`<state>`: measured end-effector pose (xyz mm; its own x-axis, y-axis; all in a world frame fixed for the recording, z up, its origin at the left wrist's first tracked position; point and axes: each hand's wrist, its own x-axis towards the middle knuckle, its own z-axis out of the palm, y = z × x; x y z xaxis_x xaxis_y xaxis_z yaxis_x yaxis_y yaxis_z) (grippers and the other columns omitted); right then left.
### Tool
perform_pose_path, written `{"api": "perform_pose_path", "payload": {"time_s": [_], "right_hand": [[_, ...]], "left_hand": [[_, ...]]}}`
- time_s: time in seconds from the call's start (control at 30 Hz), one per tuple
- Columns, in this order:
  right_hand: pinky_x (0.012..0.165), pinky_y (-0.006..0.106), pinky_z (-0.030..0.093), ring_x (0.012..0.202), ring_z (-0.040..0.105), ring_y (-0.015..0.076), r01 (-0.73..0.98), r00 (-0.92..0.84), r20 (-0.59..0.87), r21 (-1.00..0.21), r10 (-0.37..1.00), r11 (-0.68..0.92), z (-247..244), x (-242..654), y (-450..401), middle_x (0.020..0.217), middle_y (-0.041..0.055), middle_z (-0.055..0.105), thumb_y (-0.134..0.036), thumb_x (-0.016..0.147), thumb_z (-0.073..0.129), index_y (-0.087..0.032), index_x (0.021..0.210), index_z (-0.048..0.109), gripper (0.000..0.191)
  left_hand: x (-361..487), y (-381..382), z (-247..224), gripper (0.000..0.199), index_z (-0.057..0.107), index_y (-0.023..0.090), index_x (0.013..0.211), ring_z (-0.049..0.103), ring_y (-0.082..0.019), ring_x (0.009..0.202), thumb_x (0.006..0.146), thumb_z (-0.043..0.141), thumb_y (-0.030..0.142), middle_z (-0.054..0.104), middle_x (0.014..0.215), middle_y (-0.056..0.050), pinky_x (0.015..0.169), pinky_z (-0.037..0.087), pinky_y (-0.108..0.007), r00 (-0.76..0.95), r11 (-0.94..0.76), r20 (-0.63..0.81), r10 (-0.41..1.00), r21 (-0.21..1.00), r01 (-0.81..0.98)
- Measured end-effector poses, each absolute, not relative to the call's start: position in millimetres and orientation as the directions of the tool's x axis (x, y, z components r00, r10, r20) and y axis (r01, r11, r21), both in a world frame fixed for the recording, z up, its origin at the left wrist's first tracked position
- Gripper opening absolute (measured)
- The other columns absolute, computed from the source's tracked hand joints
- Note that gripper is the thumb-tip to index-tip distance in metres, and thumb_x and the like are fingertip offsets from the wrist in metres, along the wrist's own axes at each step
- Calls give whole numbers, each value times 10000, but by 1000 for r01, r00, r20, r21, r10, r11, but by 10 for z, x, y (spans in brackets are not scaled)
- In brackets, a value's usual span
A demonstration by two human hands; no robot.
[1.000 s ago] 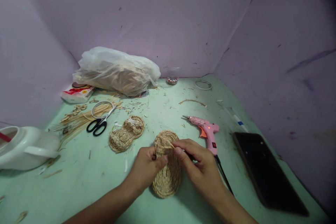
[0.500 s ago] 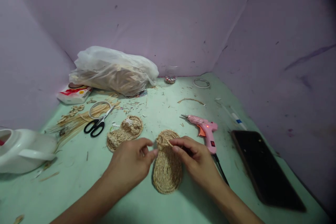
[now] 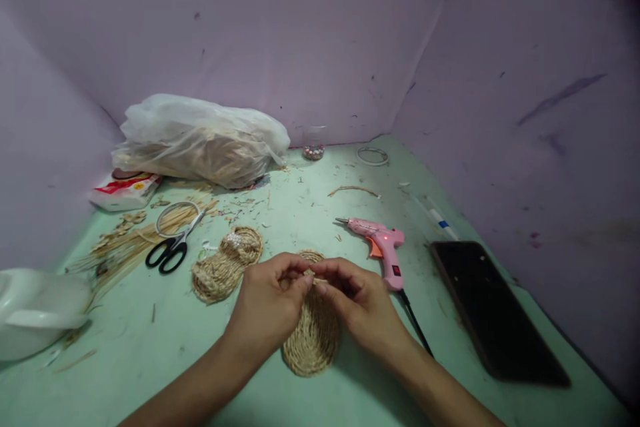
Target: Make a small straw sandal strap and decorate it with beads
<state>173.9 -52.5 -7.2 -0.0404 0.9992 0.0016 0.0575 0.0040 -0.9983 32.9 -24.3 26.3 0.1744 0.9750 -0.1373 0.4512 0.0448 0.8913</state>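
A woven straw slipper sole [image 3: 311, 340], coiled from braided cord, lies between my hands in the head view. My left hand [image 3: 273, 293] is closed in a pinch on a short straw braid [image 3: 311, 277] over the sole's upper part. From the other side, my right hand [image 3: 363, 300] pinches the same braid, fingertips almost touching those of the left. The fingers hide part of the braid and of the sole. Left of them rests a second straw slipper [image 3: 225, 267] with a strap and white beads on it.
A pink glue gun [image 3: 377, 240] with its light on lies right, its cord running toward me. Beyond it is a dark phone [image 3: 495, 313]. Scissors [image 3: 170, 250], straw strands [image 3: 120, 253], a white jug [image 3: 40, 313], a plastic bag [image 3: 200, 140] and a bead jar [image 3: 314, 150] surround the work.
My left hand has moved in to the braid and closed on it beside my right fingertips. The view has shifted slightly, and the hands now cover more of the sole's upper part.
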Motion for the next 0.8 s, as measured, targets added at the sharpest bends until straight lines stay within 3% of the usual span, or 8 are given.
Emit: {"api": "perform_pose_path", "payload": {"time_s": [0.07,0.2,0.4,0.5,0.63,0.8], "right_hand": [[710,309,491,790,638,169,102,-15,18,-995,1000,19,-76,1805,-499,936,49,710,-179,771,551,-195,952,662,213],[552,292,462,619,591,151,253,121,-22,-966,992,-52,-123,1975,-436,879,69,692,-166,753,519,-165,951,653,239],[661,316,457,743,605,181,371,53,75,-927,996,51,-136,1973,-433,839,46,686,-90,727,565,-202,829,684,193],[626,304,441,676,588,161,425,39,47,-905,998,26,-115,1920,-444,844,40,677,-76,730,570,-199,845,667,194],[533,257,404,575,539,128,296,34,-67,-952,997,-75,-116,1893,-437,721,5,642,-82,746,531,-185,841,616,164],[543,242,409,591,529,107,126,-6,-88,-988,996,-86,-159,1874,-453,835,7,645,-77,739,509,-201,900,589,218]], "left_hand": [[341,-226,271,134,666,149,725,548,-131,547,650,600,238,653,619,-15,519,419,-225,147,86,-166,975,894,440],[311,-178,252,201,661,138,701,486,-122,503,592,630,304,590,543,5,485,388,-232,112,170,-232,966,901,400],[277,-136,238,269,690,124,718,531,-144,560,542,647,324,672,643,-41,541,413,-258,110,212,-275,955,894,395],[285,-140,254,266,690,127,713,522,-138,544,535,647,321,663,615,-30,522,406,-249,94,218,-276,957,892,397],[283,-135,263,261,691,130,712,519,-131,543,548,649,328,668,632,-31,524,405,-245,93,215,-272,958,892,396],[232,-123,255,257,687,135,701,452,-92,473,530,674,326,608,545,9,451,335,-205,59,255,-294,954,898,358]]}}
